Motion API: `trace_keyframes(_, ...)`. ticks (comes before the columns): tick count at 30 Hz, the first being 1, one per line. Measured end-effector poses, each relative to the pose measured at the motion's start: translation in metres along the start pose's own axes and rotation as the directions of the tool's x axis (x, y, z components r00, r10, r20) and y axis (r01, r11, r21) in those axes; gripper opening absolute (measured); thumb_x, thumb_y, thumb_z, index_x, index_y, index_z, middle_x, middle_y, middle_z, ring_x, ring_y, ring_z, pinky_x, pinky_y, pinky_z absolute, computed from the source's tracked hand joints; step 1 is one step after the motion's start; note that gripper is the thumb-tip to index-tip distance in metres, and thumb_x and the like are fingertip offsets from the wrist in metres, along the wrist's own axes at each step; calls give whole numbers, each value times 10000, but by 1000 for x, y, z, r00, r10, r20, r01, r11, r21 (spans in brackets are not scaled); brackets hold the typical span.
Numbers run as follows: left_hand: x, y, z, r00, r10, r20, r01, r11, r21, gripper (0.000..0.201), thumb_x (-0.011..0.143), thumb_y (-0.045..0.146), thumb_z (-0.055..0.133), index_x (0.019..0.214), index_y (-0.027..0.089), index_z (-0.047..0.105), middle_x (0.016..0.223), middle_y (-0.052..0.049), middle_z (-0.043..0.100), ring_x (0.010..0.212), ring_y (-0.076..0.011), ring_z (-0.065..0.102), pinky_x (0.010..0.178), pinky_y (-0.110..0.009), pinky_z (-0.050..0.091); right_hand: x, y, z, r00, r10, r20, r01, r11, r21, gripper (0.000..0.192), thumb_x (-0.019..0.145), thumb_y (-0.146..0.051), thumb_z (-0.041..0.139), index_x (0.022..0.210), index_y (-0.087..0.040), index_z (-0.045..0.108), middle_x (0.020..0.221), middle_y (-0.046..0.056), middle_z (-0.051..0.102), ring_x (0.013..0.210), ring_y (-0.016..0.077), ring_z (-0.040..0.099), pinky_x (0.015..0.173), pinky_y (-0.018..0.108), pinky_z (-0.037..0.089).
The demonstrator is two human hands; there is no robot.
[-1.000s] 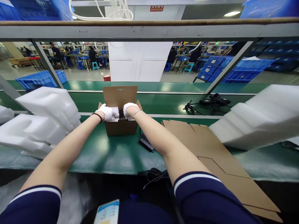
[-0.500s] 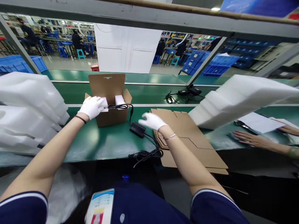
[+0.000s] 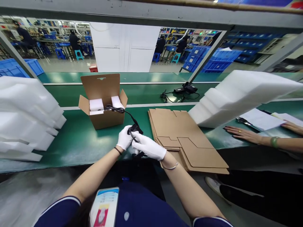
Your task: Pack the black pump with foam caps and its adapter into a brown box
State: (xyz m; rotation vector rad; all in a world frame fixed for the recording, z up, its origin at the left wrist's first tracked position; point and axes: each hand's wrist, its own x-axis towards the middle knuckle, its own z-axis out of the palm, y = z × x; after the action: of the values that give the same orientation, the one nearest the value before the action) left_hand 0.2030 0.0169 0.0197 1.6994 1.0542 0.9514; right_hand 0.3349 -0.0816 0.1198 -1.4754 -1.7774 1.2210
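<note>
My white-gloved left hand [image 3: 124, 138] is closed around a black power adapter [image 3: 137, 128] at the front of the green bench. Beside it, my gloved right hand [image 3: 149, 146] grips the adapter's black cable [image 3: 132, 136]; part of the cable bundle hangs below, mostly hidden by the fingers. From the adapter a cord [image 3: 129, 116] runs up to a coiled cable [image 3: 115, 108] over the front wall of an open cardboard box [image 3: 107, 121]. Two white foam blocks [image 3: 96, 104] sit inside the box, and its lid stands upright.
Flattened cardboard boxes [image 3: 184, 135] are stacked to the right. White foam pieces stand at left [image 3: 28, 116] and right [image 3: 227, 94]. More black adapters [image 3: 186, 89] lie on the rear ledge. Another person's hand [image 3: 246, 135] rests on the bench near papers [image 3: 260, 119].
My left hand has left the box and come down right to the adapter. My right hand has closed on the cable, and the adapter with its cable bundle is now between my hands.
</note>
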Motion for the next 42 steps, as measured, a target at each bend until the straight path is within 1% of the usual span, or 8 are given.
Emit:
trace_keyframes(5, -10, 18, -21, 980, -198, -32, 125, 727, -675, 603, 706, 477, 923, 1194, 217, 681, 1165, -91, 770, 1080, -285, 741, 887, -403, 634, 15, 0, -3, 900, 129, -416, -215, 962, -167, 433, 901, -222, 730, 1318, -196, 618, 957, 30, 709, 876, 206, 724, 895, 341, 603)
trace_keyframes(14, -24, 52, -45, 984, -104, -142, -52, 601, -798, 658, 728, 586, 986, 1223, 257, 705, 1271, -68, 737, 1180, -254, 709, 970, -368, 613, 37, 9, -16, 762, -278, -585, -42, 880, -473, 905, 775, -562, 887, 1505, -100, 615, 1676, 264, 418, 1634, 466, 312, 1328, 621, 365)
trace_keyframes(20, 42, 88, -146, 886, 391, 249, -363, 919, -154, 1087, 696, 817, 908, 1568, 256, 583, 1676, -158, 514, 1586, -415, 436, 1324, -516, 375, 40, -9, -37, 731, -357, -581, 211, 929, -304, 692, 842, -664, 781, 1337, -195, 659, 1332, 174, 736, 1327, 384, 681, 1232, 572, 510)
trace_keyframes(24, 105, 91, -210, 887, 117, 447, -413, 635, 653, 1298, 670, 820, 884, 1709, 194, 423, 1778, -223, 340, 1677, -529, 130, 1351, -691, 156, 48, -54, -68, 753, -271, -599, 244, 961, -127, 697, 924, -672, 694, 1411, -202, 529, 1275, 160, 746, 943, 306, 782, 823, 447, 671)
trace_keyframes(27, 116, 80, -206, 843, -78, 532, -451, 435, 779, 1074, 786, 752, 836, 1692, 300, 477, 1655, -189, 543, 1629, -527, 287, 1302, -701, 240, 73, -102, -89, 813, -281, -510, 50, 906, -419, 531, 957, -486, 721, 1359, -191, 537, 1211, 143, 765, 918, 299, 778, 823, 406, 640)
trace_keyframes(30, 98, 74, -178, 828, -34, 559, -500, 408, 764, 966, 877, 758, 761, 1689, 311, 491, 1499, -200, 677, 1439, -444, 583, 1311, -608, 261, 116, -142, -93, 902, -278, -331, -138, 542, -829, 435, 966, -372, 733, 1330, -183, 586, 1144, 150, 776, 1052, 363, 767, 907, 418, 599)
trace_keyframes(34, 66, 74, -152, 830, 44, 556, -529, 376, 761, 930, 895, 758, 739, 1661, 272, 538, 1453, -194, 715, 1345, -431, 644, 1287, -560, 300, 174, -158, -80, 988, -153, 15, 41, 166, -985, 396, 1001, -350, 685, 1357, -195, 607, 1173, 165, 771, 1110, 375, 754, 894, 397, 575)
trace_keyframes(42, 49, 65, -141, 871, 97, 481, -478, 389, 788, 869, 923, 646, 714, 1643, 190, 539, 1240, -203, 800, 1132, -421, 731, 1255, -587, 320, 197, -156, -58, 998, -43, 42, 44, 55, -997, 363, 1029, -247, 616, 1361, -109, 665, 1166, 256, 759, 1154, 372, 753, 974, 417, 581)
